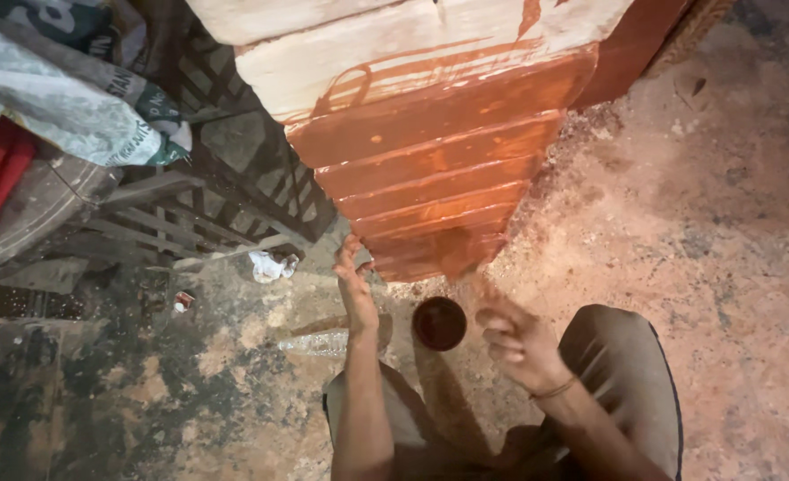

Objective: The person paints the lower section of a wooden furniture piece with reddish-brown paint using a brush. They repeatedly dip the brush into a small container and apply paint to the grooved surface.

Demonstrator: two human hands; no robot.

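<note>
Beside glossy stepped wood (430, 178), left hand (355, 285) touches it; blurred right hand (515, 343) grip unclear

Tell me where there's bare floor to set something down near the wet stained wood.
Bare floor lies right of the stained wood piece, past the right knee. Another patch sits lower left, below the crumpled paper. Crowded: between left hand and right hand, where the dark cup stands; also upper left by the lattice frames.

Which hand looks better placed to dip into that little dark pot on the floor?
Probably the right hand: it hovers, blurred, just beside the small round pot. The left hand is braced against the lower edge of the stepped wooden piece with its wet red-brown coat.
</note>
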